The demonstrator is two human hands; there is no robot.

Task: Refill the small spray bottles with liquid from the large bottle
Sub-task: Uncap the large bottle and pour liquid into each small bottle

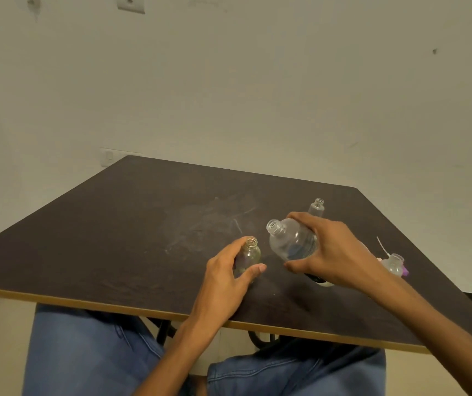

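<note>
Two hands worked over the dark table [132,224] in the head view, lower centre of the frame. The large bottle [290,244] was clear and uncapped, tilted with its long axis running from lower right to upper left, so its open mouth pointed up and left toward the small bottle beside it. A little liquid lay low in its body. The right hand [334,252] gripped it round the lower body, fingers curled over the top and the thumb wrapped underneath, lifting it off the table.

Just left of it, the small spray bottle [248,257] stood upright on the table, uncapped, its threaded neck pointing straight up. The left hand [226,277] held it from the near side, fingers curled round its left flank and the thumb stretched across its base in front. The mouth of the large bottle was near the small one's neck but apart from it.

A second small bottle [316,208], also open and upright, stood farther back, partly behind the right hand. At the right edge of the table lay a spray head [394,262] with a thin dip tube and a purple part, on its side.
</note>
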